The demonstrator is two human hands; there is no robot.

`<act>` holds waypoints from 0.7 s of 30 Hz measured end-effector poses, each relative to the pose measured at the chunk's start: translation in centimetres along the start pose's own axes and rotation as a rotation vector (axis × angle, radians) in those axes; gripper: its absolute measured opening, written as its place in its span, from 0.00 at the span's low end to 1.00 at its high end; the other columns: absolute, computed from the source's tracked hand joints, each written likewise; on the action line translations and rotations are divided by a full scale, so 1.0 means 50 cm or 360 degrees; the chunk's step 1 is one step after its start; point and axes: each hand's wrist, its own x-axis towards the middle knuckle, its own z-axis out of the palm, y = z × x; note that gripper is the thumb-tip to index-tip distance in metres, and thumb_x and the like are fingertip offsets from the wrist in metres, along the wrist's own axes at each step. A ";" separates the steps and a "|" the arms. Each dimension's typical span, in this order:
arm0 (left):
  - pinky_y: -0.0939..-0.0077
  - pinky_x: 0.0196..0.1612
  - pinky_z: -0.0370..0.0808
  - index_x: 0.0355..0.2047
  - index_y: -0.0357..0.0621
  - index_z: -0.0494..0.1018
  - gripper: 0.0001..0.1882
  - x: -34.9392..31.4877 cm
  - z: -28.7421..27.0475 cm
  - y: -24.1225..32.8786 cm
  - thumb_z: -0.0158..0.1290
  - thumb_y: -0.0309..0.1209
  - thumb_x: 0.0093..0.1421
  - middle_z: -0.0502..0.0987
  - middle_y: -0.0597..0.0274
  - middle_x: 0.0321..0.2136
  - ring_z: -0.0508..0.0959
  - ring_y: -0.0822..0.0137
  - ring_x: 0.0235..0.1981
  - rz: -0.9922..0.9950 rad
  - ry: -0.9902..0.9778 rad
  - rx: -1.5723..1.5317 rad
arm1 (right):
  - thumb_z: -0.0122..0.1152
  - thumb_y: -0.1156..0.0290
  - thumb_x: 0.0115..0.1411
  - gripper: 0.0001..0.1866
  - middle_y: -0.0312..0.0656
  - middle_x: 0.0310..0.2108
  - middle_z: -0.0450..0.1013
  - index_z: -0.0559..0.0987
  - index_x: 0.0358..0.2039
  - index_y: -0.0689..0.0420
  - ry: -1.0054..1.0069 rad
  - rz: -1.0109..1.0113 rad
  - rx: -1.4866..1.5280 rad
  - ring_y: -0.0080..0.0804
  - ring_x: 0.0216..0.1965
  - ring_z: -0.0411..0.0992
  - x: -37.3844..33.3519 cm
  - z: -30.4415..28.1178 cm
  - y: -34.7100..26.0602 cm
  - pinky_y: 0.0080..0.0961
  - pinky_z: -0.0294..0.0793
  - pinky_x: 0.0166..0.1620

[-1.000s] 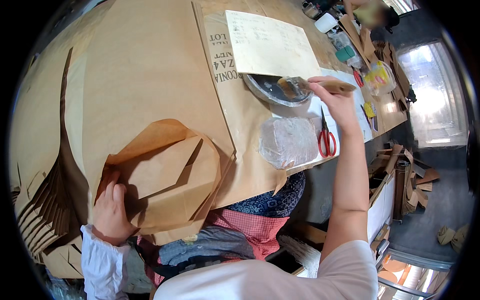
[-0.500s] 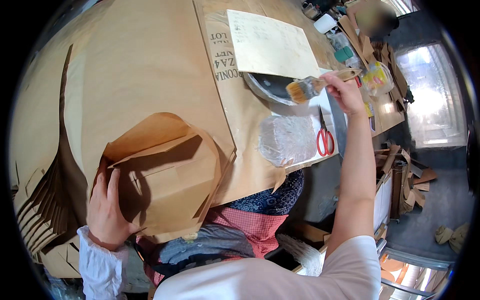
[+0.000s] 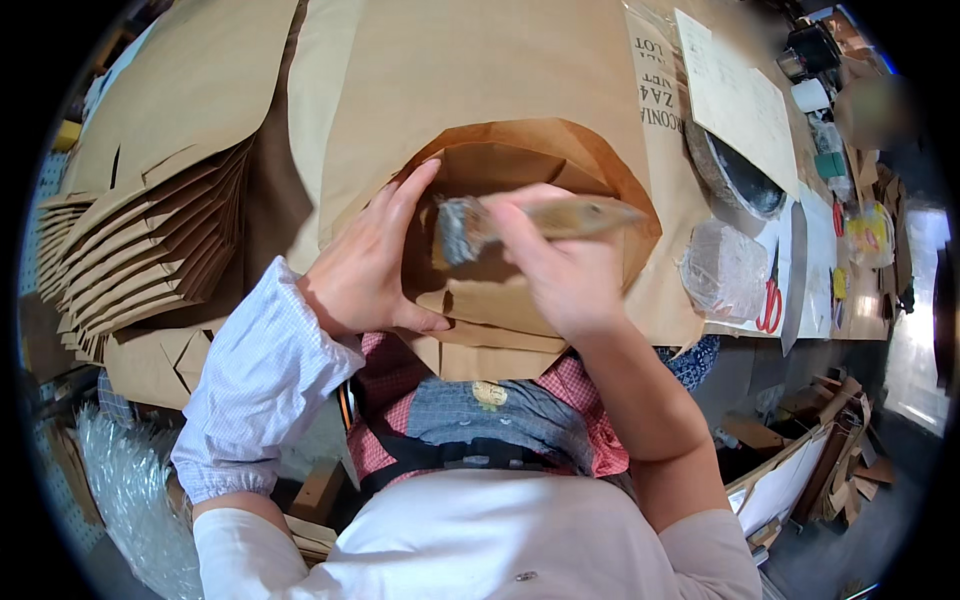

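A brown paper sack (image 3: 560, 135) lies toward me with its folded end spread into a wide mouth. My left hand (image 3: 370, 255) rests at the left side of this mouth, fingers stretched along the rim and thumb apart on the lower flap. Gripped in my right hand (image 3: 565, 265) is a wide flat paintbrush (image 3: 580, 217) with a wooden handle. The brush is over the folded inside of the sack, blurred by motion. Its bristle tips are hard to make out, and whether they touch the paper I cannot tell.
More sacks with fanned-out ends (image 3: 170, 230) lie at the left. To the right are a grey bowl (image 3: 725, 170) partly under a written-on board (image 3: 735, 90), a plastic-wrapped bundle (image 3: 725, 268), red-handled scissors (image 3: 769, 305) and a long blade-like strip (image 3: 792, 270).
My right hand has brought the brush leftward from beside the bowl into the sack's mouth. The left hand stays at the mouth's left side, thumb now on the lower flap. The view has swung left.
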 end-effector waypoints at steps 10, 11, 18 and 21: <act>0.59 0.56 0.66 0.64 0.43 0.45 0.61 0.004 0.012 0.016 0.71 0.37 0.33 0.62 0.41 0.54 0.65 0.42 0.55 -0.0248 -0.0073 0.0016 | 0.58 0.75 0.59 0.05 0.33 0.24 0.74 0.77 0.27 0.62 0.0076 -0.0251 -0.0138 0.17 0.26 0.70 -0.032 -0.028 0.016 0.18 0.71 0.30; 0.58 0.54 0.69 0.65 0.44 0.45 0.61 0.001 0.013 0.012 0.70 0.37 0.34 0.63 0.41 0.52 0.66 0.41 0.53 -0.0229 -0.0045 0.0040 | 0.59 0.76 0.58 0.04 0.33 0.24 0.74 0.77 0.28 0.63 0.0219 -0.0516 -0.0356 0.16 0.26 0.71 -0.022 -0.065 -0.001 0.17 0.71 0.30; 0.61 0.59 0.63 0.62 0.38 0.50 0.57 0.002 0.015 0.012 0.69 0.36 0.33 0.61 0.42 0.56 0.62 0.44 0.57 -0.0281 -0.0048 0.0039 | 0.60 0.74 0.55 0.06 0.38 0.20 0.74 0.78 0.24 0.63 0.0000 -0.0094 -0.1047 0.19 0.22 0.71 -0.037 -0.155 -0.013 0.19 0.70 0.27; 0.62 0.56 0.66 0.49 0.34 0.62 0.42 -0.002 0.012 0.010 0.68 0.37 0.35 0.66 0.39 0.51 0.67 0.44 0.54 -0.0182 -0.0015 0.0098 | 0.61 0.73 0.53 0.06 0.41 0.18 0.74 0.77 0.23 0.63 0.0091 0.0071 -0.0950 0.22 0.21 0.71 -0.053 -0.168 -0.046 0.20 0.70 0.28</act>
